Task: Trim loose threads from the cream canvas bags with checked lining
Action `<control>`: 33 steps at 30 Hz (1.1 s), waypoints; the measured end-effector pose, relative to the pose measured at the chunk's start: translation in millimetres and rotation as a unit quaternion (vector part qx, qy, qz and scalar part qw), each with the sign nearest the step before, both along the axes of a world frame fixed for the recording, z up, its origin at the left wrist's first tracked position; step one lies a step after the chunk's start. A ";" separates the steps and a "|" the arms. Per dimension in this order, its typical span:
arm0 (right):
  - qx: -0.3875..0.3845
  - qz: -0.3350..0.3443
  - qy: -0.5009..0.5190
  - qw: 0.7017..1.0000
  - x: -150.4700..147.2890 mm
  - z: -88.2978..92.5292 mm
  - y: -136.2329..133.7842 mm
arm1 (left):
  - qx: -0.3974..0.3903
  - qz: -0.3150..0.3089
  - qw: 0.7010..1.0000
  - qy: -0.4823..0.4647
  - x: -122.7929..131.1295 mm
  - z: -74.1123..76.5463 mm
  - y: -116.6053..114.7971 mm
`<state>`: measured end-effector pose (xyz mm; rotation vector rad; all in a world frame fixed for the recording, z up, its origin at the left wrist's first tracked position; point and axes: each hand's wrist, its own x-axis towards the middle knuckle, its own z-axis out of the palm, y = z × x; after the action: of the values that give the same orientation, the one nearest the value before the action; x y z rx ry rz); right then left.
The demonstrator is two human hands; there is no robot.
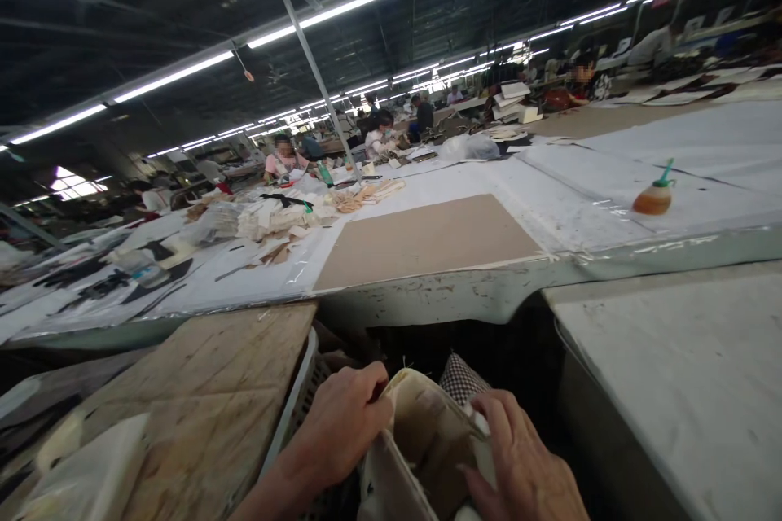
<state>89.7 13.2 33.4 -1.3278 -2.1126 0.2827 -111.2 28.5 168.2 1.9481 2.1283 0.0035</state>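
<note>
Low in the view, a cream fabric bag piece (400, 472) is held with its mouth facing up, its tan inside showing. My left hand (345, 415) pinches the left rim between thumb and fingers. On the opposite side, my right hand (519, 456) grips the right rim, with the thumb inside the opening and the fingers over the outer edge. Loose threads stick up from the far edge. Behind the bag shows a bit of checked cloth (463, 378). The bottom of the bag is cut off by the frame.
A long white-covered worktable (574, 203) runs across ahead, with a brown board (428, 236) and a glue bottle (653, 197). Fabric pieces (274, 220) are heaped at left. A wooden board (213, 399), a plastic basket (299, 391) and a pale side table (684, 358) flank me. Several people work beyond.
</note>
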 end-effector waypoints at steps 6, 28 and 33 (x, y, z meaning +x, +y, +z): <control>-0.075 0.074 0.033 0.994 7.0 9.6 21.7 | -0.036 0.031 0.995 -0.089 -6.5 17.6 2.0; -0.103 0.135 0.019 0.985 12.4 38.5 45.9 | 0.054 0.024 0.988 -0.143 -10.4 -0.1 -14.0; -0.065 0.116 0.043 0.990 14.0 35.1 44.2 | 0.049 0.003 0.989 -0.137 -5.5 -2.1 -4.0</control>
<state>103.7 57.4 68.4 -1.1191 -2.2070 0.5728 -116.7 24.4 166.1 1.8691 1.9864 0.3631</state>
